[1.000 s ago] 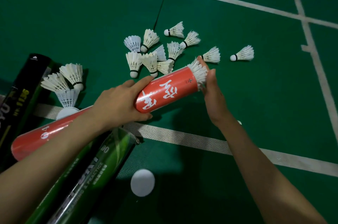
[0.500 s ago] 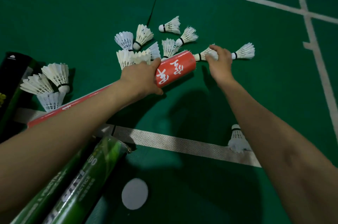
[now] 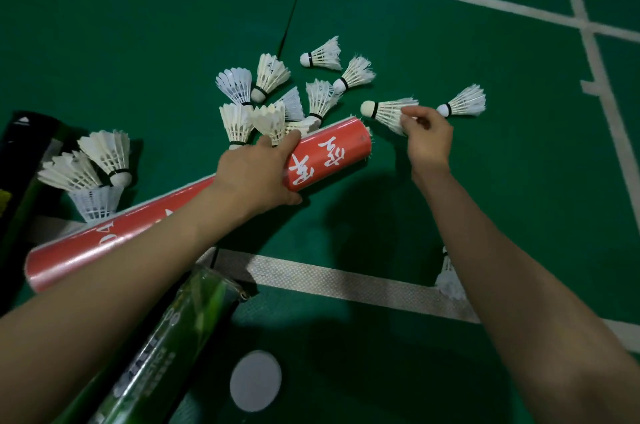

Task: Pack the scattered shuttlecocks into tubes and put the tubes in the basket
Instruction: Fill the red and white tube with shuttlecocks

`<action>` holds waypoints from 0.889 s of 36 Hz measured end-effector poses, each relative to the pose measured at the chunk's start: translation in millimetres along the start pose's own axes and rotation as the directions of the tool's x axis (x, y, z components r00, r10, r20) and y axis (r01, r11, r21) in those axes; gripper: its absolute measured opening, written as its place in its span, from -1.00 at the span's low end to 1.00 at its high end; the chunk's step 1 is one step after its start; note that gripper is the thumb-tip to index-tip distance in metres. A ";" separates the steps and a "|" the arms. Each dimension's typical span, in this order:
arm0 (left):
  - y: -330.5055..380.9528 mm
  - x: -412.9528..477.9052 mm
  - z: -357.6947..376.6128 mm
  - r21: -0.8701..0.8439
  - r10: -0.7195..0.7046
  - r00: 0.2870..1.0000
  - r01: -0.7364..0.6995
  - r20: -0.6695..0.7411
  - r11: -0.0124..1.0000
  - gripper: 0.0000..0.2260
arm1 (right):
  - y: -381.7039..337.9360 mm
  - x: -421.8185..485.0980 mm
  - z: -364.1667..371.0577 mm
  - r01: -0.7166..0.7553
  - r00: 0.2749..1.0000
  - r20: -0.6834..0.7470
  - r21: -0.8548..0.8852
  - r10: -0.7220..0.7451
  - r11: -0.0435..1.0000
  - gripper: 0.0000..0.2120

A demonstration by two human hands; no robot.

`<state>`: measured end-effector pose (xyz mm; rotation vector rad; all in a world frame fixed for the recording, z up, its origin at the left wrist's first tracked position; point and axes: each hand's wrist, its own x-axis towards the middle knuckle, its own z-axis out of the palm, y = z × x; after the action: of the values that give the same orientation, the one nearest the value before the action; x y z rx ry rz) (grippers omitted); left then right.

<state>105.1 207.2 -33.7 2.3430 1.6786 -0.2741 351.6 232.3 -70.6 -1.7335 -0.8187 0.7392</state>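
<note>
Risk: the shuttlecock (image 3: 388, 113) is pinched only at the feather skirt, cork pointing toward 9 o'clock. Feathers are light and springy; judged from this grip, squeezing could bend them, and a loose pinch could let the piece drop. The mouth of the red tube (image 3: 332, 155) lies just beside the cork, at its 7 o'clock; a tilted entry could snag feathers on the rim.

Right hand (image 3: 427, 138): thumb and fingertips closed on the skirt edge, remaining fingers curled. Left hand (image 3: 258, 176): wrapped around the red tube near its open end, tube held slanting toward 2 o'clock.

A cluster of loose shuttlecocks (image 3: 273, 98) lies on the floor (image 3: 519, 198) at 12 o'clock from the left hand. One more shuttlecock (image 3: 462, 105) sits at 3 o'clock from the pinched one. No basket is visible.
</note>
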 end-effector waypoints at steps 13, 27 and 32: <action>-18.3 -70.3 -10.6 -0.082 0.071 0.995 -0.077 -0.076 0.994 -0.08 | -48.1 -85.8 -24.1 0.074 0.971 0.206 0.230 -0.123 0.970 -0.68; -22.6 -112.7 -17.0 -0.129 0.152 0.976 -0.172 -0.154 0.977 -0.09 | -64.2 -129.2 -19.6 0.130 0.900 0.406 0.100 -0.160 0.986 -0.64; -19.7 -113.7 -19.2 -0.101 0.174 0.967 -0.195 -0.187 0.976 -0.11 | -62.7 -136.5 -22.0 0.112 0.871 0.467 0.118 -0.155 0.987 -0.52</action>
<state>50.2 116.7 16.1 2.4731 1.4880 0.0701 279.3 124.3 8.1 -1.4124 -1.2078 1.1116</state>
